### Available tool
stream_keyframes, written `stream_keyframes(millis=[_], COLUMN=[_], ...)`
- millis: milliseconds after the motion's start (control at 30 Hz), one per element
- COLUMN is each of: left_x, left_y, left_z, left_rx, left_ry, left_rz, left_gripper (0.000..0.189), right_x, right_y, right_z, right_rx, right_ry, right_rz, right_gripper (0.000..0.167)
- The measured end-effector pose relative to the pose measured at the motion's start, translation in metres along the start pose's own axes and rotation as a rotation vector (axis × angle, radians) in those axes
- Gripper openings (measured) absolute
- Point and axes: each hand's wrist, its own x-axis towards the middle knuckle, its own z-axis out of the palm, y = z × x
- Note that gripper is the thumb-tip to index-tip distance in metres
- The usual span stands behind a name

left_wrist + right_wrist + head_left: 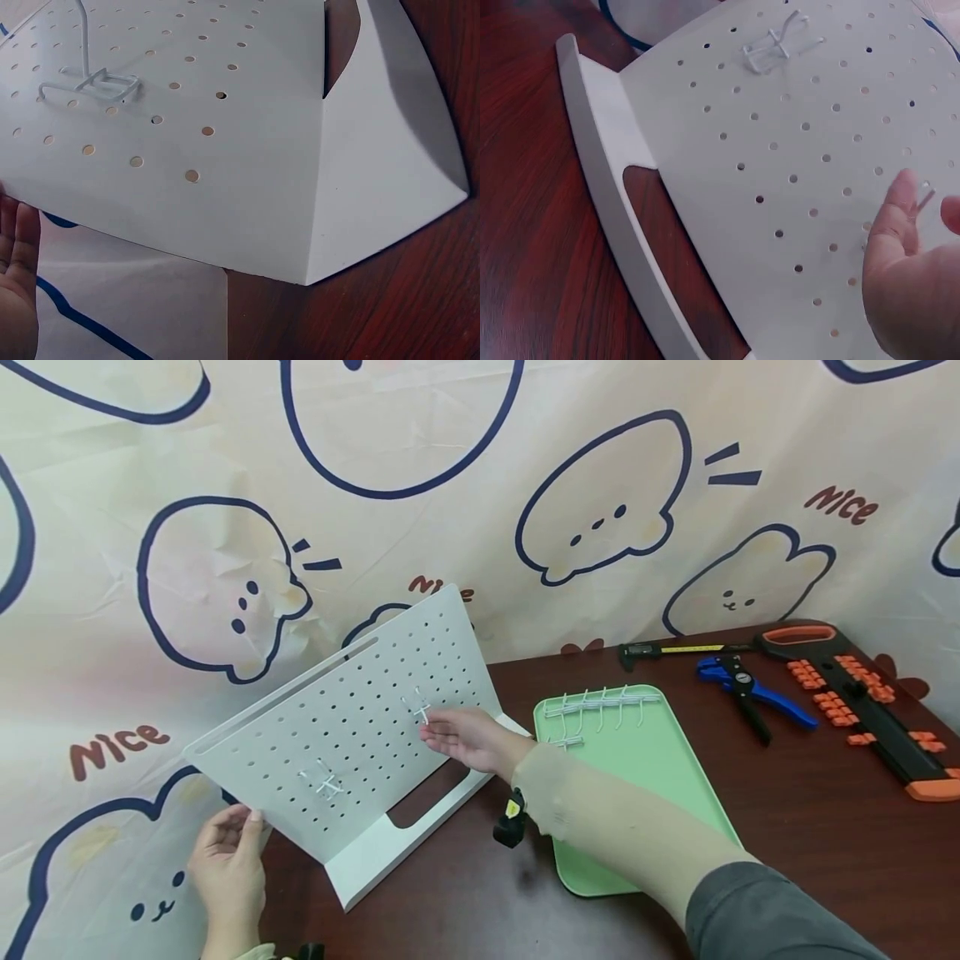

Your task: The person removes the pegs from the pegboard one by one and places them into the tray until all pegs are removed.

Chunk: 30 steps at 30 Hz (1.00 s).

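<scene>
A white pegboard point(375, 693) with rows of round holes leans back on its folded base. My left hand point(231, 860) grips its left edge, the thumb in front. In the left wrist view, part of the left hand point(16, 277) shows at that edge. One white wire hook point(327, 783) hangs on the board's left half. A second white hook point(420, 710) sits farther right, at the fingertips of my right hand point(480, 739). In the right wrist view, that hook's tip point(927, 198) shows between finger and thumb, with a gap beside the thumb. The right hand partly hides it.
Several white hooks point(600, 702) lie on a green tray point(660, 785) to the right. Beyond it are a caliper point(641, 652), blue-and-black wire-stripping pliers point(742, 685) and a black-and-orange rack point(862, 710). A patterned cloth point(600, 468) hangs behind the brown table point(817, 835).
</scene>
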Motion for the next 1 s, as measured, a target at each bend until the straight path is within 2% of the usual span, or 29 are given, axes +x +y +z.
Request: stream_keyframes(millis=[233,400,467,600,1000], left_x=[-0.001,0.0,0.0,0.0,-0.001], left_y=[0.003,0.004,0.004,0.004,0.001], left_z=[0.002,0.001,0.001,0.001,-0.001], left_rx=[0.037,-0.029,-0.025,0.005,-0.044], left_ry=[-0.009,-0.011,-0.012,-0.013,-0.014], left_rz=[0.016,0.001,-0.001,-0.011,-0.032], left_gripper=[0.018,0.019,0.019,0.016,0.014], right_x=[-0.001,-0.008,-0.011,-0.016,-0.036], right_y=[-0.001,-0.004,-0.006,-0.01,-0.022], right_z=[0.005,0.001,-0.002,-0.013,-0.058], right_rx=[-0.066,-0.13,-0.147,-0.15,-0.251], right_ry=[0.008,-0.023,-0.031,-0.021,0.081], right_rz=[-0.003,0.012,0.008,-0.012,-0.084], right_gripper=[0.024,0.024,0.023,0.022,0.036])
